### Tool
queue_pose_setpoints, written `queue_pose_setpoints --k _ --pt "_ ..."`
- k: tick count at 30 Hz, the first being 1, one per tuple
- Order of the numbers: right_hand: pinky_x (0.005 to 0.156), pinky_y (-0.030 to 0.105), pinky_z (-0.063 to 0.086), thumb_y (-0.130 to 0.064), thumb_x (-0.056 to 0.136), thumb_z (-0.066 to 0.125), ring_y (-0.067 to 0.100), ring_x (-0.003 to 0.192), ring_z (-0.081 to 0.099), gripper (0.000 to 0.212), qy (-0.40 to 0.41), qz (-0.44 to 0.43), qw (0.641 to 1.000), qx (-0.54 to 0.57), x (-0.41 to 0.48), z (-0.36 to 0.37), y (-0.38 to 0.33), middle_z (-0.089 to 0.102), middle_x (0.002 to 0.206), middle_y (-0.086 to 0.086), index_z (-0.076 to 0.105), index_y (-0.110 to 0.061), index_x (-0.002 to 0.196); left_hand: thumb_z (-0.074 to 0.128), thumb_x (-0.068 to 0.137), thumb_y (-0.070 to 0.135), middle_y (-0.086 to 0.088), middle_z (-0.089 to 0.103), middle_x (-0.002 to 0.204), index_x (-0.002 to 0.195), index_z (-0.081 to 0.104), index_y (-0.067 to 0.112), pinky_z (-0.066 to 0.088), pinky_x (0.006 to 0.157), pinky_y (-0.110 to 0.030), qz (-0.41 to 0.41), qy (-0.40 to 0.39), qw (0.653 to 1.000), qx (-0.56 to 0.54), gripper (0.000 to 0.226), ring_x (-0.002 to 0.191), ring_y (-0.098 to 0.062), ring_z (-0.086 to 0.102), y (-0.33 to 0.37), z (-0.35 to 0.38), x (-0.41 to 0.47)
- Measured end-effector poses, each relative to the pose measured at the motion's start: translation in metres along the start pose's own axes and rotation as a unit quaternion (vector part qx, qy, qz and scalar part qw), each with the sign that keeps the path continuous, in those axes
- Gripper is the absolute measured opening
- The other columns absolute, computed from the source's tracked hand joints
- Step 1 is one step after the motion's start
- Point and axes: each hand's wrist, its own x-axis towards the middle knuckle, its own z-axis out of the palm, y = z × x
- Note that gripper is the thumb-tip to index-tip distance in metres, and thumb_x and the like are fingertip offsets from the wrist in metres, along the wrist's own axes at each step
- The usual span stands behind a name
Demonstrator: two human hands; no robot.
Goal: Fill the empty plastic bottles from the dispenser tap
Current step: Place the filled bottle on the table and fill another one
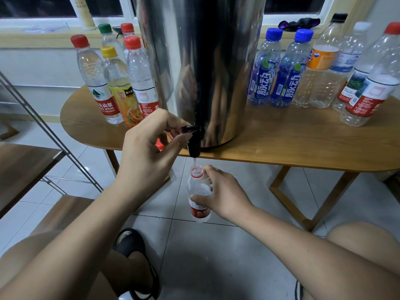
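- The desk (281,144) is carrying the whole set-up. Its near edge is running just above the filling point, and open tiled floor is lying below it.
- The steel dispenser (205,61) is standing at the middle of the desk, close to the near edge, so that its tap is overhanging.
- The bottle group on the right (324,72) is standing capped and looks empty. In my judgement it is waiting its turn.
- The bottle group on the left (121,83) is standing capped just beside the dispenser. Whether these bottles are filled cannot be confirmed.
- The left hand (149,146) is pinching the tap lever between thumb and fingers and is holding it in the pouring position.
- The right hand (225,195) is gripping the plastic bottle (198,187) round its middle. It is keeping the bottle upright below the desk edge, with its uncapped mouth directly under the spout.
- The tap (193,139) is running, and a thin stream (195,164) is dropping into the neck.
- Step in hand: filling is under way and the level appears low.
- Next move: this is calling for the bottle to be held steady until full. The lever is to be released before the bottle is lowered clear of the edge.
- Clearance: the desk leg (281,191) is standing well to the right, and the metal rack (54,135) is standing well to the left.
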Motion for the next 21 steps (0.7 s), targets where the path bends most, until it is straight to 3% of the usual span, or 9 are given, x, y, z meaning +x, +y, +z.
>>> queue_pose_setpoints --k 11,21 --pt "0.095 0.033 0.056 -0.054 0.081 0.086 0.014 0.114 0.065 0.062 0.005 0.000 1.000 -0.002 -0.0001 -0.0001 0.0000 0.067 0.133 -0.012 0.053 -0.034 0.130 0.079 0.099 0.011 0.007 0.067 0.094 0.102 0.065 0.025 0.047 0.070 -0.026 0.006 0.001 1.000 -0.001 0.020 0.083 -0.012 0.060 0.0014 -0.0008 0.0005" --pt "0.098 0.037 0.059 -0.055 0.082 0.086 0.016 0.118 0.065 0.065 -0.001 0.003 1.000 -0.005 -0.0006 -0.0007 -0.0012 0.066 0.138 -0.009 0.051 -0.033 0.133 0.080 0.099 0.011 0.005 0.070 0.096 0.102 0.070 0.012 0.050 0.070 -0.031 -0.002 0.001 1.000 0.001 0.010 0.084 -0.013 0.061 -0.0008 0.0001 -0.0008"
